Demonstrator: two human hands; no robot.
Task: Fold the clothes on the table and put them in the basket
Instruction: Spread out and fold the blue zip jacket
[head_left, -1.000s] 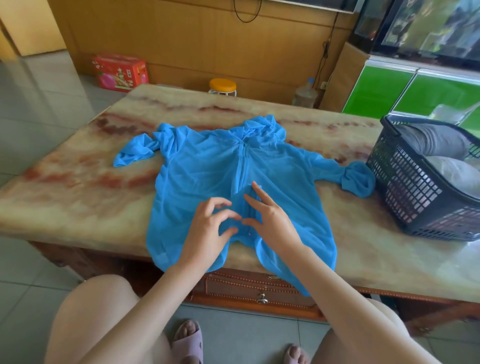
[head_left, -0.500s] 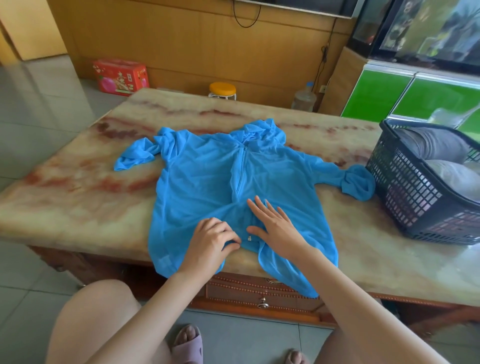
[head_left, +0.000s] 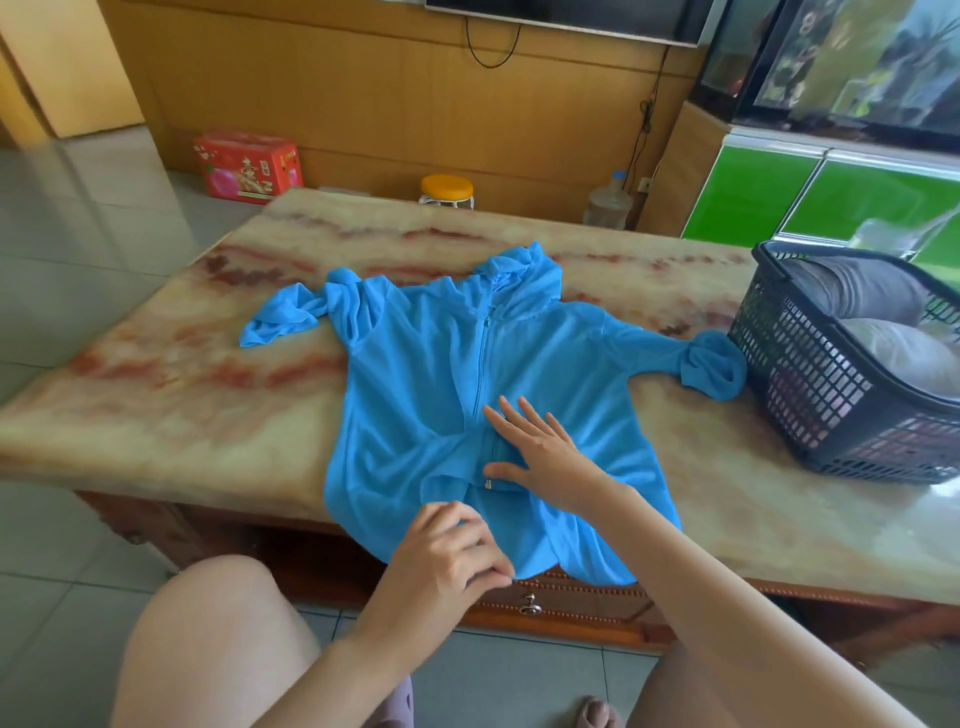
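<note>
Left grip (head_left: 451, 558) is low at the near edge of the desk (head_left: 156, 395), wrist bent and fingers curled in tight, pinching the hem of the blue hooded jacket (head_left: 545, 364) just left of its open lower front. Right grip (head_left: 545, 452) reaches in over the desk edge from the other side, forearm angled across the hem. It lies flat, palm down, fingers straight and fanned toward the far side, pressing the cloth and holding nothing. Its thumb points left toward the zip pull (head_left: 487, 484), which sits just beside it. The jacket lies front up across the middle of the marble desk, with the hood (head_left: 519, 280) bunched at the far end and the hem spilling over the near edge between the two grips. One sleeve (head_left: 283, 319) is crumpled out to the left. The other sleeve (head_left: 711, 369) ends in a rolled bundle just beside the basket (head_left: 810, 395). That dark plastic basket stands on the right end of the desk, well apart from both grips, with grey folded clothes (head_left: 857, 291) inside it.
</note>
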